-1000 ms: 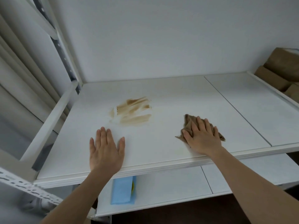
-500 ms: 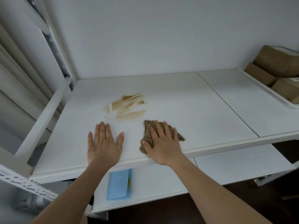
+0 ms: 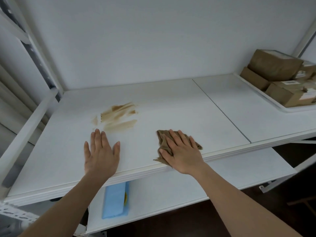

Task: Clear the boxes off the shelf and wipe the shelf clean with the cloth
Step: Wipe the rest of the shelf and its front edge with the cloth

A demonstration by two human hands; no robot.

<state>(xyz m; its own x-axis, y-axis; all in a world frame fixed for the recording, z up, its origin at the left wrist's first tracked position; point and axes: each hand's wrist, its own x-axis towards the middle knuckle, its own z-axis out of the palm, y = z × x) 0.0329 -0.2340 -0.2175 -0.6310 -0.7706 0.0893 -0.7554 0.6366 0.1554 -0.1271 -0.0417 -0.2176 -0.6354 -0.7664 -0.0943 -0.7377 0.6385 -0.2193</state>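
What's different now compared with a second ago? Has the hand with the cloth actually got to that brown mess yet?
The right hand slid the brown cloth leftward along the shelf toward the brown smear, then back a little to the right; it hasn't reached the smear. The fingers stay flat on the cloth. The left hand stays flat on the shelf, and the smear looks the same.

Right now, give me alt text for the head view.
The right hand presses a brown cloth flat on a white shelf, right of a brown smear. The left hand lies flat beside it. Cardboard boxes sit far right.
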